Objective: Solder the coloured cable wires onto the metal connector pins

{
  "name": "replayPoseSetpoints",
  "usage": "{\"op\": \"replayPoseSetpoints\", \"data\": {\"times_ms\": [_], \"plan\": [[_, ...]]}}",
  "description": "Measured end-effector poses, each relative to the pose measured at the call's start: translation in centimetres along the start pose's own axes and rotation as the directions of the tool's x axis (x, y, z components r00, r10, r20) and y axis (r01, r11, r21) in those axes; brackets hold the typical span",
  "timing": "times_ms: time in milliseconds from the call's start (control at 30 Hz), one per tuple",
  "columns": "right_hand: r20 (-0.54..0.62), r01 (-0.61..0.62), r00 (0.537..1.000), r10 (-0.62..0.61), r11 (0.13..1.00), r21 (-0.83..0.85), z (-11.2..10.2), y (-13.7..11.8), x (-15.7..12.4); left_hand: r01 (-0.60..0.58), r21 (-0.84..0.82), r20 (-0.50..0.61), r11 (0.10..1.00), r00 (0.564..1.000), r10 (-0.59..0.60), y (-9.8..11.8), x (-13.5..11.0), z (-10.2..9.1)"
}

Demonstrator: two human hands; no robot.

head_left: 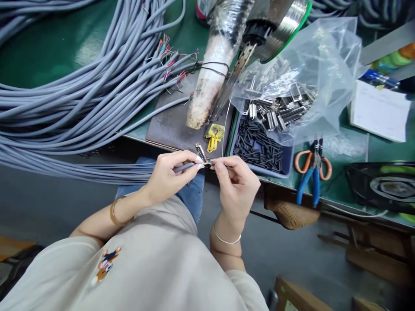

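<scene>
My left hand [175,172] pinches the end of a grey cable [185,167] just in front of the table edge. At that cable's tip sits a metal multi-pin connector [201,153], tilted, with small coloured wires at its side. My right hand [236,179] meets it from the other side, thumb and forefinger pressed together close to the connector's lower end. What those fingertips grip is too small to make out. A small yellow clip [213,140] lies on the dark board just beyond the hands.
Bundled grey cables [97,90] with stripped ends cover the left. A white-wrapped holder [207,86] and solder spool [288,30] stand ahead. A blue bin [285,170] holds black sleeves beneath a plastic bag [337,65] of connectors. Cutters [314,168] and scissors-like orange handles [303,160] lie right.
</scene>
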State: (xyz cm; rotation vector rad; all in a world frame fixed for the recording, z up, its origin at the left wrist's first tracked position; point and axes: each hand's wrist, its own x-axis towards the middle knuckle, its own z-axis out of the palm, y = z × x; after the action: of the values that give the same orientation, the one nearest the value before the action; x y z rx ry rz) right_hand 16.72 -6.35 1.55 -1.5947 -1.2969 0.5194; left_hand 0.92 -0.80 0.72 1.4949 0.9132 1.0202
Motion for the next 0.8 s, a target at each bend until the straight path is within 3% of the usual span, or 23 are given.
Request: {"op": "replayPoseSetpoints", "data": {"times_ms": [200, 367, 467, 533, 667, 800], "plan": [[0.0, 0.036, 0.999, -0.036, 0.999, -0.002, 0.1, -0.4, -0.1, -0.057, 0.006, 0.02, 0.998, 0.998, 0.057, -0.3, -0.2, 0.0], [0.072, 0.148, 0.987, -0.142, 0.985, -0.087, 0.0, -0.6, -0.3, 0.031, -0.085, 0.044, 0.996, 0.999, -0.028, -0.6, -0.4, -0.4], [0.018, 0.186, 0.983, -0.185, 0.974, -0.13, 0.1, -0.7, -0.3, 0.093, -0.166, 0.119, 0.982, 0.99, -0.074, -0.6, -0.5, -0.7], [0.009, 0.169, 0.986, -0.169, 0.98, -0.106, 0.1, -0.9, -0.3, 0.135, -0.189, 0.165, 0.973, 0.981, -0.104, -0.7, -0.5, -0.8], [0.145, 0.123, 0.983, -0.114, 0.991, -0.06, -0.2, -1.1, -0.2, 0.153, -0.186, 0.171, 0.971, 0.978, -0.121, -1.0, -0.7, -0.8], [0.072, 0.096, 0.994, -0.086, 0.985, -0.143, -0.3, -0.9, -0.5, 0.17, -0.184, 0.192, 0.968, 0.972, -0.134, -1.4, -0.9, -0.7]]}}
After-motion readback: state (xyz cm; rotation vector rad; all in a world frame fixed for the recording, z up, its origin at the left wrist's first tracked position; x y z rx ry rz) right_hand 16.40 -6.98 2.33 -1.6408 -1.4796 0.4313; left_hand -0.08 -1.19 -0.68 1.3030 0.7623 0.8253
